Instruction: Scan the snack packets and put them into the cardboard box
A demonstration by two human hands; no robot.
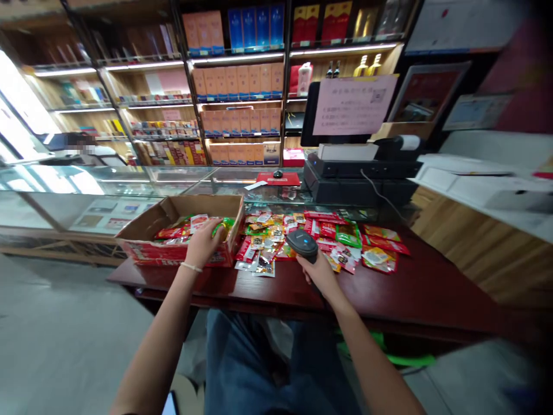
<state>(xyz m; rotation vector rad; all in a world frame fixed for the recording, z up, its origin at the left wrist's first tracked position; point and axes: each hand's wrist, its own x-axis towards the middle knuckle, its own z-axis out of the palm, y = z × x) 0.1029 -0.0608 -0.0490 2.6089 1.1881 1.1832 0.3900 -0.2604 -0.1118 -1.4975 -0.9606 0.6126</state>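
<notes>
My right hand (318, 271) is wrapped around the handle of a dark barcode scanner (301, 243), its head tilted over the packets. A spread of small snack packets (270, 233) in red, yellow, green and white lies on the table beneath and around it. Over the near right part of an open cardboard box (199, 202), my left hand (206, 241) is closed on a green snack packet (227, 222); the fingertips are partly hidden. Red and white packets (173, 231) lie inside the box, left of that hand.
The dark red wooden table (276, 291) bears the box and packets. Behind stand a glass display counter (173, 181), a monitor (310, 112) with a pink paper sheet (354, 106), and a black till (358, 178). Shelves of boxed goods (239, 80) line the wall. Another person (82, 144) is at the far left.
</notes>
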